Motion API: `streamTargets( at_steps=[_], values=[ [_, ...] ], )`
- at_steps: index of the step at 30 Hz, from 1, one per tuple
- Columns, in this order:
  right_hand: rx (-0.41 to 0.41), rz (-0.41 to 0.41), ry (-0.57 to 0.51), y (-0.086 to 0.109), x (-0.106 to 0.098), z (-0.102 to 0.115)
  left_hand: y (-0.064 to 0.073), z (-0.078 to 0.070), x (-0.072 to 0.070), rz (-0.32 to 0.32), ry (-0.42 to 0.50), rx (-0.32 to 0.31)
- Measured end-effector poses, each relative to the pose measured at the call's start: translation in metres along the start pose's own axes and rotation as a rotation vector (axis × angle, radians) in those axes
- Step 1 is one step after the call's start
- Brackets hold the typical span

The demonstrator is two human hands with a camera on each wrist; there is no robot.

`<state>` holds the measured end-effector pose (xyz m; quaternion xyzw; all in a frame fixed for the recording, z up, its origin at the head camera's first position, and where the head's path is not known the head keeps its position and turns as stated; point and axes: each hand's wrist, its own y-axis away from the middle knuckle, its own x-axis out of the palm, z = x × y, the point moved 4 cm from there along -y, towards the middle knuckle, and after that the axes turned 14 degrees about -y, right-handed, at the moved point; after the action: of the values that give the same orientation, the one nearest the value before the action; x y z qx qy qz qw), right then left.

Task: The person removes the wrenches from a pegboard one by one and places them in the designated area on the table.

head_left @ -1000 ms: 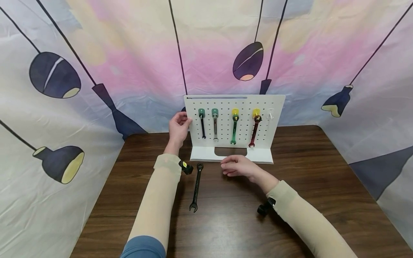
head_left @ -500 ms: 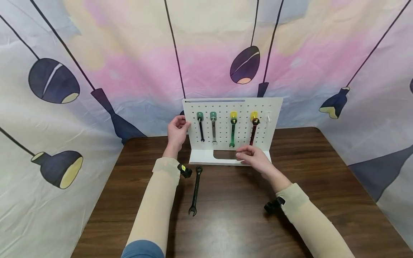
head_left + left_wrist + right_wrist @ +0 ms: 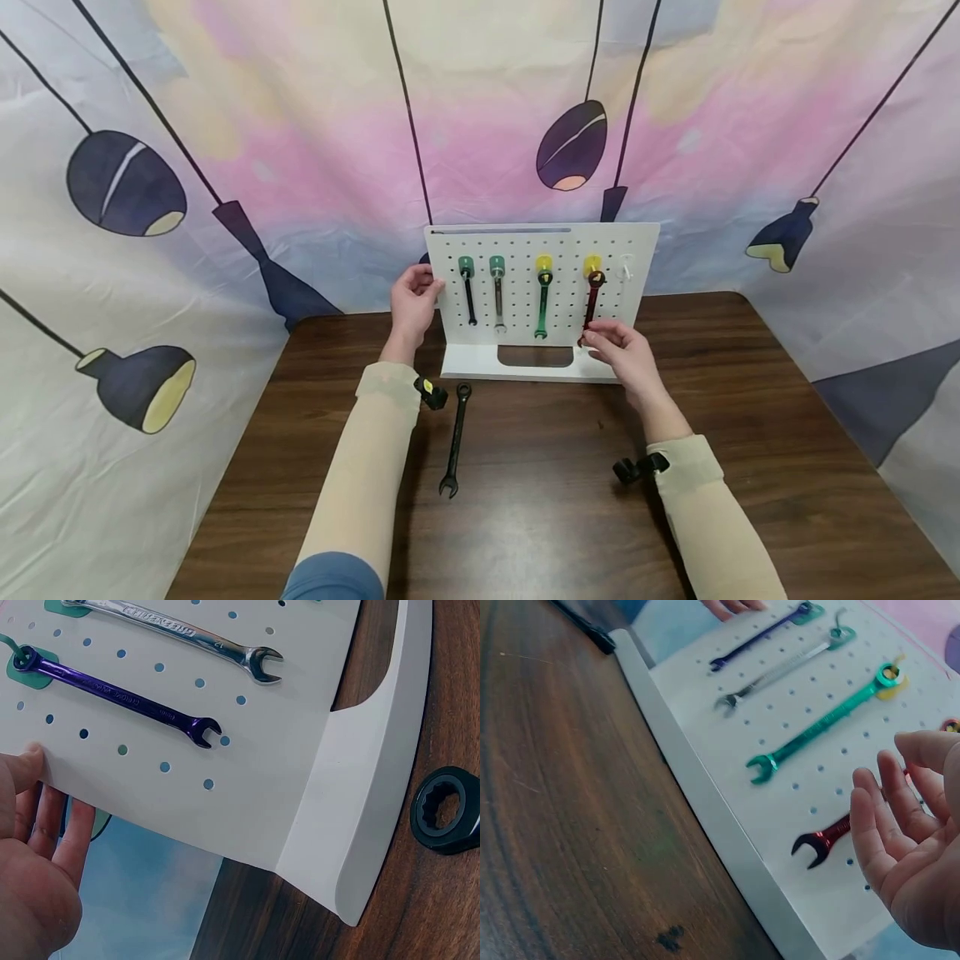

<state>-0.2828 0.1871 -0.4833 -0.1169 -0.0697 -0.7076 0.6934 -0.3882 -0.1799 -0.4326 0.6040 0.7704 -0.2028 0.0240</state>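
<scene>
My left hand (image 3: 412,307) pinches the left edge of a white pegboard (image 3: 517,243), thumb on the front face and fingers behind it. At the board's right side, my right hand (image 3: 632,360) is by the lower part of a red wrench (image 3: 592,302) hanging from a yellow hook. In the right wrist view its fingers (image 3: 900,802) are loosely bent in front of that wrench, the thumb apart from them; contact is unclear. A green wrench (image 3: 543,307), a silver wrench (image 3: 180,631) and a purple wrench (image 3: 120,696) also hang there. A black ratchet wrench (image 3: 455,442) lies on the table.
An unused clear hook (image 3: 626,267) is at the board's upper right. The board's white base (image 3: 468,361) has a cut-out and stands on a dark wooden table (image 3: 540,517). A patterned cloth (image 3: 300,125) hangs close behind.
My right hand has moved right and up from in front of the board's base to the red wrench's lower end. My left hand has stayed on the board's edge.
</scene>
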Motion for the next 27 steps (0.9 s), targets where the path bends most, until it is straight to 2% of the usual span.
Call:
streamTargets(
  at_steps=[10, 15, 21, 27],
  values=[
    [-0.09, -0.096, -0.013, -0.005, -0.017, 0.004, -0.002, -0.001, 0.003, -0.007, -0.003, 0.012],
    [-0.12, -0.112, -0.084, -0.008, -0.022, 0.006, -0.002, -0.002, 0.003, 0.0, 0.0, 0.016],
    [-0.152, -0.093, -0.156, -0.016, -0.023, 0.007, -0.002, -0.001, 0.002, 0.004, -0.001, 0.012],
    [-0.161, -0.046, -0.092, -0.023, -0.022, 0.008, -0.001, 0.0, 0.0, 0.003, -0.002, 0.007]
  ],
)
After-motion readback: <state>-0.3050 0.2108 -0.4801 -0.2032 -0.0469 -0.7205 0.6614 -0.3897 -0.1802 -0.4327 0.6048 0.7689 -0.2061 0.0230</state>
